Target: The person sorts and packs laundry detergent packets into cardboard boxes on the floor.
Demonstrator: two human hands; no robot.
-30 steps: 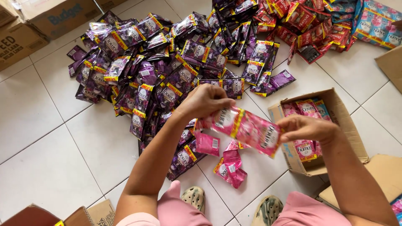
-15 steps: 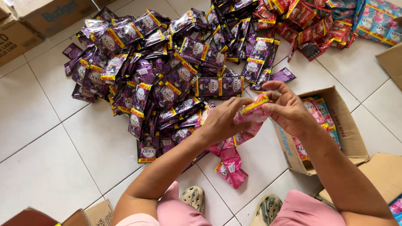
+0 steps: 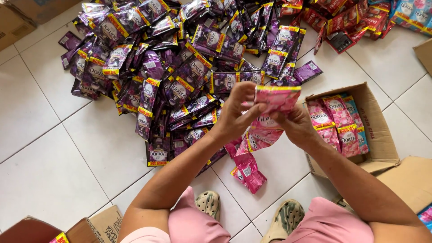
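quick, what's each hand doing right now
Left hand: closed on the folded pink sachets.
Right hand: closed on the same pink sachets, from below.

- We saw a white tiled floor (image 3: 54, 148) carrying everything.
- A wide heap of purple sachets (image 3: 180, 67) lay spread on it.
- Red sachets (image 3: 351, 20) lay at the far right.
- A few pink sachets (image 3: 248, 170) lay loose near an open cardboard box (image 3: 382, 144).
- More cardboard boxes (image 3: 18, 20) stood at the edges.
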